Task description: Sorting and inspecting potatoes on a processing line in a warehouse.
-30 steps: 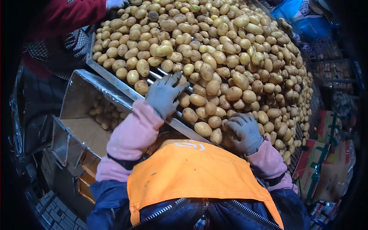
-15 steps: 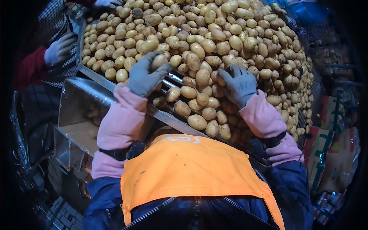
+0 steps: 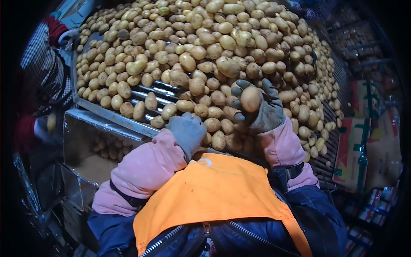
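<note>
Sorting table (image 3: 107, 112): metal roller bed, carrying a dense spread of potatoes (image 3: 205, 47) from near edge to far edge.
Chute (image 3: 92, 145): grey metal bin hanging below the table's near-left edge, holding a few potatoes.
Co-worker's sleeve (image 3: 40, 64): checked, standing at the left edge.
Right hand (image 3: 257, 105): grey-gloved, fingers curling around one potato (image 3: 250, 99), lifting it above the near edge.
Left hand (image 3: 187, 130): grey-gloved, fingers together, resting palm-down on potatoes at the near edge.
Step, judged: picking out single potatoes; the next move is calling for a steady grip.
</note>
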### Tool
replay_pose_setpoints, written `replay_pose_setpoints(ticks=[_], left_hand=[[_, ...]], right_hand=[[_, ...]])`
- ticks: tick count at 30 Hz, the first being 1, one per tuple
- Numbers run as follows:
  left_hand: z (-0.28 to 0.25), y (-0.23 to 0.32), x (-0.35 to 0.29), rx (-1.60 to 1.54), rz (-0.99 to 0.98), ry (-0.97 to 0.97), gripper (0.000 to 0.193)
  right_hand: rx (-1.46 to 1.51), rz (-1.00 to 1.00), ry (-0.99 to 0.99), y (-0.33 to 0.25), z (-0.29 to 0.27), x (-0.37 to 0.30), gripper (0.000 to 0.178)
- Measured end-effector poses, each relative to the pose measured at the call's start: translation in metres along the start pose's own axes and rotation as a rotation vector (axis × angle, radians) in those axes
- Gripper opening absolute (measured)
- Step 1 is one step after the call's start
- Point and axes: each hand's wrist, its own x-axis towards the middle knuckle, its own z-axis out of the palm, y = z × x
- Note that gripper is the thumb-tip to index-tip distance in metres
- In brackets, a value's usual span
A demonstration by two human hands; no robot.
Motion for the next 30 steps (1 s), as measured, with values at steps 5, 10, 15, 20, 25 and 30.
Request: replay_pose_setpoints(ticks=[5,10,15,20,25,30], left_hand=[[-0.005,0.011,0.013,-0.062,0.007,-0.175,0.027],[0.001,-0.008,0.014,-0.141,0.027,-0.14,0.025],[-0.017,-0.028,0.031,-0.141,0.072,-0.337,0.027],[-0.006,-0.039,0.02,-0.138,0.098,-0.18,0.024],[0.019,-0.035,0.023,-0.023,0.097,-0.018,0.024],[-0.018,-0.026,0.018,-0.161,-0.013,-0.167,0.036]], right_hand=[[-0.612,-0.1,0.35,0.003,-0.003,-0.054,0.039],[-1.914,-0.044,0.385,0.032,0.005,-0.09,0.034],[-2.862,0.304,0.117,0.079,0.013,-0.07,0.054],[-2.776,0.32,0.077,0.082,0.01,-0.041,0.048],[-2.796,0.47,-0.083,0.062,0.006,-0.04,0.047],[-2.803,0.671,-0.302,0.047,0.013,-0.021,0.044]])
